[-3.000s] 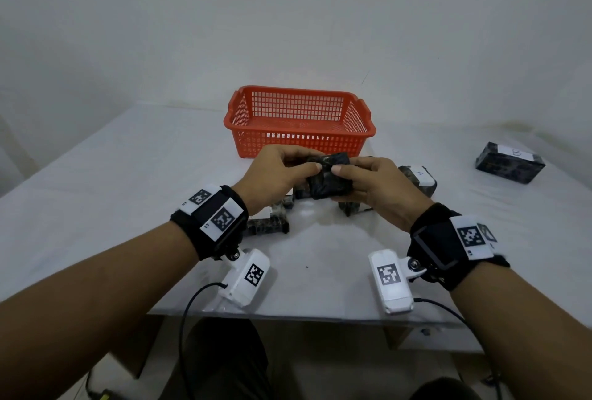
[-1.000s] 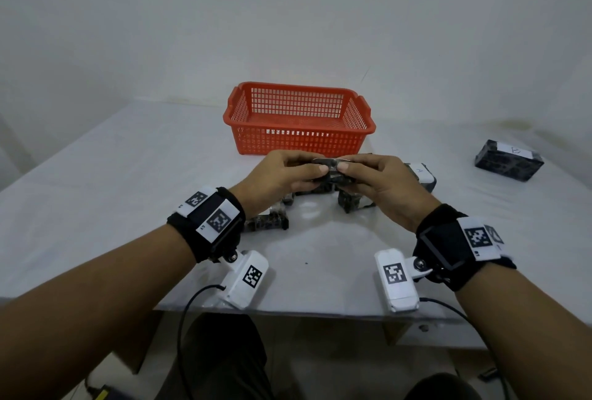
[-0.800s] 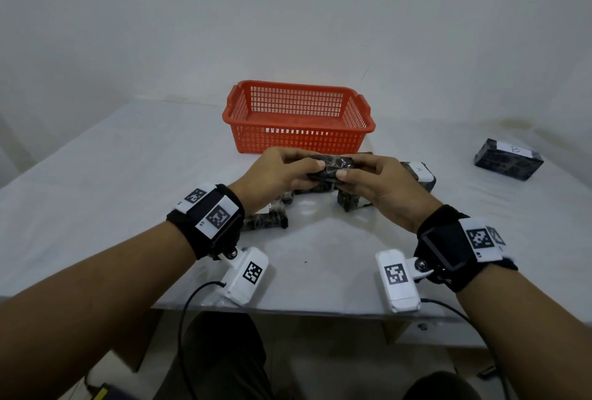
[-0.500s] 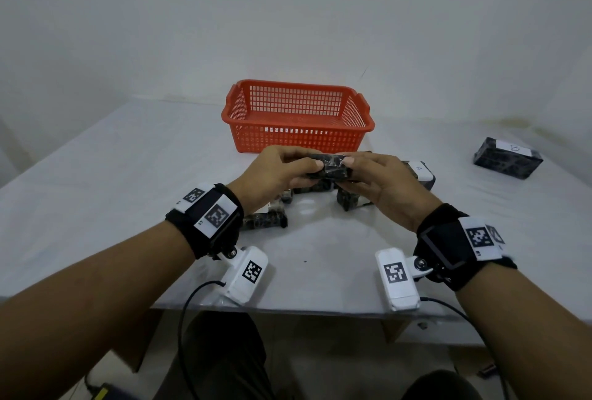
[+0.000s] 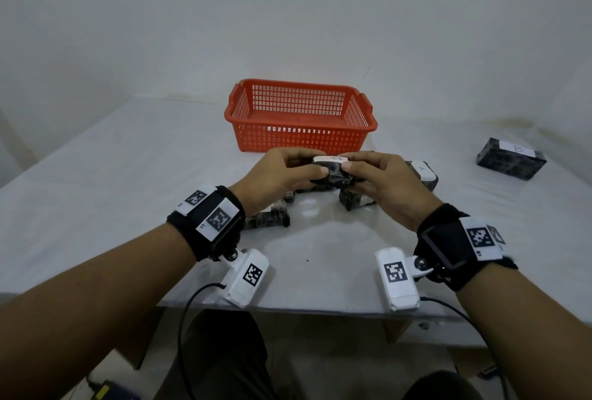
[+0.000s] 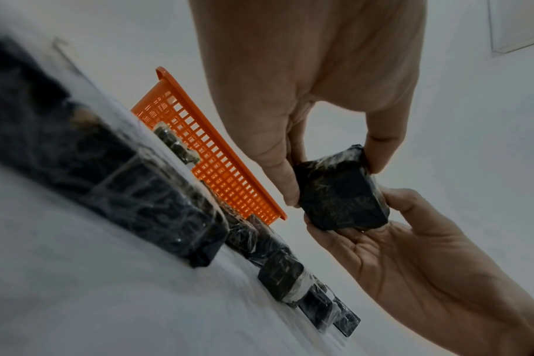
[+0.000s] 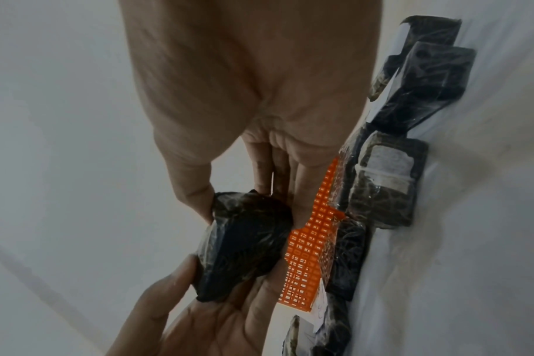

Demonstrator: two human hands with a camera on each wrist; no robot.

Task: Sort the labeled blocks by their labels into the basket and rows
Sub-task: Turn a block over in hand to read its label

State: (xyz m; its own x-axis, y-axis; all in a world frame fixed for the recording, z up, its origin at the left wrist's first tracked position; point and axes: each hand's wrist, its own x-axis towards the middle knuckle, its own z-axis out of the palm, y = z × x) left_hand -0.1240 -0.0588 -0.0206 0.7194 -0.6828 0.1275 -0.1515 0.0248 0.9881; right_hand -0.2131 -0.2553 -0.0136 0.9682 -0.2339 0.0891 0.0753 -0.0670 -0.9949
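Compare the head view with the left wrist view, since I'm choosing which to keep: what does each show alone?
Head only: the held block's white label facing up, and a lone labeled block far right on the table.
Left wrist only: the held block's dark underside and the right hand's palm.
Both: the two-handed grip with the left hand, the orange basket, and blocks below.

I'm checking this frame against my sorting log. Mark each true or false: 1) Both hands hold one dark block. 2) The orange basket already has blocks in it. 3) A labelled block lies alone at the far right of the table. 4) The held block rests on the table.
1) Both hands hold one dark block: true. The left hand and right hand pinch the dark block.
2) False. The orange basket looks empty.
3) True. The lone block lies far right on the table.
4) False. It is held up off the table.
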